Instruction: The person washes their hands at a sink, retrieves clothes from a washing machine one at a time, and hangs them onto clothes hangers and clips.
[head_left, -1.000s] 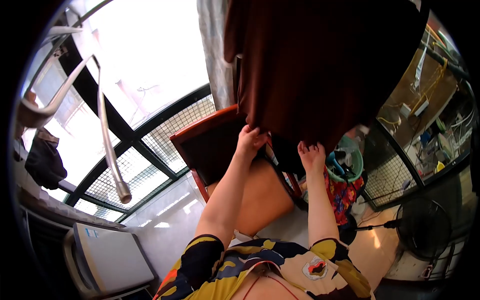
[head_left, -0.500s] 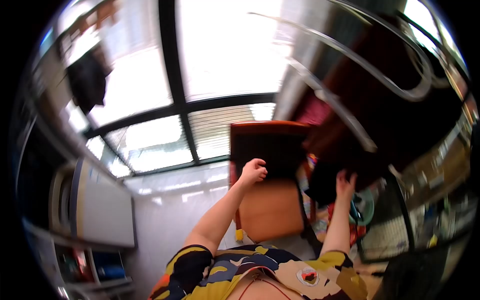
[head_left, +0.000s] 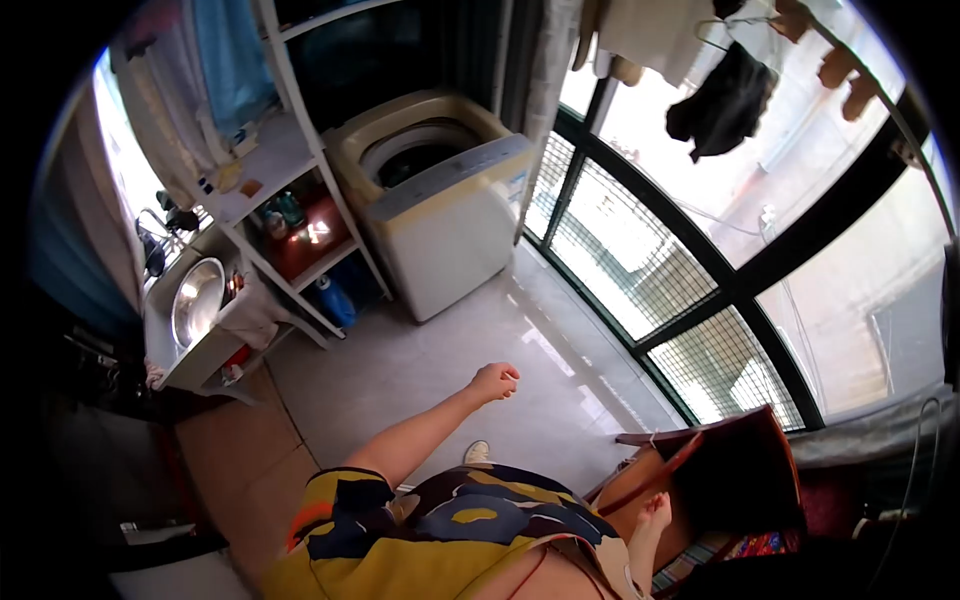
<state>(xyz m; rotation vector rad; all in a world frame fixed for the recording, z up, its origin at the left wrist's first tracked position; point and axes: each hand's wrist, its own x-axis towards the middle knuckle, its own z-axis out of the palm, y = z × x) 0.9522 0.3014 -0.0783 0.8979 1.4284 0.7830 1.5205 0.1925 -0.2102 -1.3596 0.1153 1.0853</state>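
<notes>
While the left hand [head_left: 495,382] hung over the floor [head_left: 400,350], held out as if for balance, fingers [head_left: 510,371] half-curled around nothing visible, the right hand [head_left: 655,511] bent loosely near the seat edge of the chair [head_left: 735,470] below the window [head_left: 737,288], its contents unclear to me.

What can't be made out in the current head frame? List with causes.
All in the head view:
Inside of the left hand: hidden by its curled fingers.
Inside of the right hand: fingers curled, too small to tell.
Drum bottom of the top-loading washing machine: lost in shadow.
Label on the blue bottle: too small to read.
Seat of the wooden chair: partly hidden by the right forearm.
</notes>
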